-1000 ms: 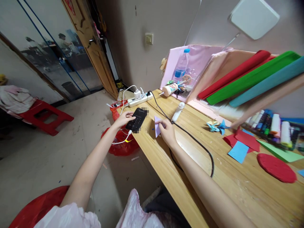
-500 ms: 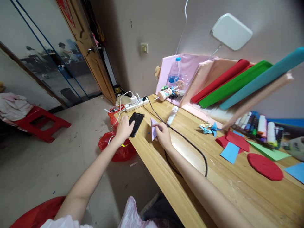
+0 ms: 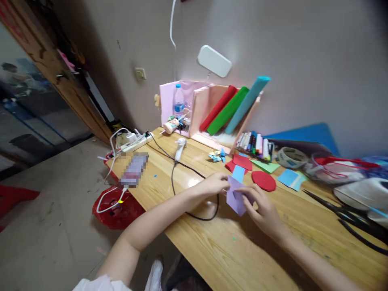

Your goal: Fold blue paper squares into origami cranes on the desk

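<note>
A small piece of purple paper (image 3: 235, 201) is held up just above the table, between my two hands. The fingers of my left hand (image 3: 216, 184) pinch its upper left edge. From the other side, my right hand (image 3: 263, 208) grips it, with fingers lying over its face. Behind the paper lie a blue paper strip (image 3: 238, 173), red paper pieces (image 3: 242, 162) and a round red piece (image 3: 263, 181). Far to the left, the phone (image 3: 134, 169) rests by the table edge with its screen blurred out and a white cable at its lower end.
Large black scissors (image 3: 342, 212) lie at the right beside a tape roll (image 3: 291, 157). A black cord (image 3: 194, 218) loops over the table by my left forearm. At the back stand a pink shelf box (image 3: 197, 105) and several markers (image 3: 256, 145). A power strip (image 3: 138, 143) sits at the far left.
My left hand has left the phone and now grips the purple paper alongside my right hand. The paper has moved right along the table. The view has swung right; the phone screen, black before, appears lit.
</note>
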`<state>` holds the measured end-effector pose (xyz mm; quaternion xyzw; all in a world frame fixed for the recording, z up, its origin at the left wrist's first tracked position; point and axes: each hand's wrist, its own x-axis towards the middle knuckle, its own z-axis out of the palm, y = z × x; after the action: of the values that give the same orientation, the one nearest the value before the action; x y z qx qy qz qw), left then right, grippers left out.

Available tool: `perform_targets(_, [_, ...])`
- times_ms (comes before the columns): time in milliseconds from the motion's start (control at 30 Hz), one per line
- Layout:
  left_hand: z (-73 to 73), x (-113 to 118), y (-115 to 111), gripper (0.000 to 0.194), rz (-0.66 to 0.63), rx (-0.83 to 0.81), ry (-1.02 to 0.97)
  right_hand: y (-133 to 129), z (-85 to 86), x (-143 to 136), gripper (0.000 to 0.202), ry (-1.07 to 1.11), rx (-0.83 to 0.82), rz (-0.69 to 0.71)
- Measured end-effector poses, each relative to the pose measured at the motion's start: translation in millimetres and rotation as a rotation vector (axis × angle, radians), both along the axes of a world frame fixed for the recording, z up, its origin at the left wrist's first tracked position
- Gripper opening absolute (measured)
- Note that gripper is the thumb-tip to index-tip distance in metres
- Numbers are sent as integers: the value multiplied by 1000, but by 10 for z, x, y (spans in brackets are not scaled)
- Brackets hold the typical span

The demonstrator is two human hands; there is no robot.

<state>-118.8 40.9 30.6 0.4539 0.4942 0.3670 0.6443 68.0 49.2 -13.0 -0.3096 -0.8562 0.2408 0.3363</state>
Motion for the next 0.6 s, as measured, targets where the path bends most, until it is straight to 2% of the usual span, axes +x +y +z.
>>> perform_targets(100, [-87, 391, 137, 13, -39, -4, 7, 26, -105, 423, 19, 3, -27, -65])
perform_targets(200, [-207, 604, 183, 12, -25, 14, 24, 43, -132, 614, 20, 37, -106, -89])
perform_targets(300, [-305, 626, 157, 16, 4, 14, 48, 44, -116, 648, 24, 78, -156, -49])
perform_targets(433, [-383, 523, 118, 24, 14, 3, 54, 44, -83, 632, 34, 62, -197, 68])
perform_targets(600, [-441, 492, 167, 24, 59, -28, 46, 71, -94, 615, 36, 40, -255, 52])
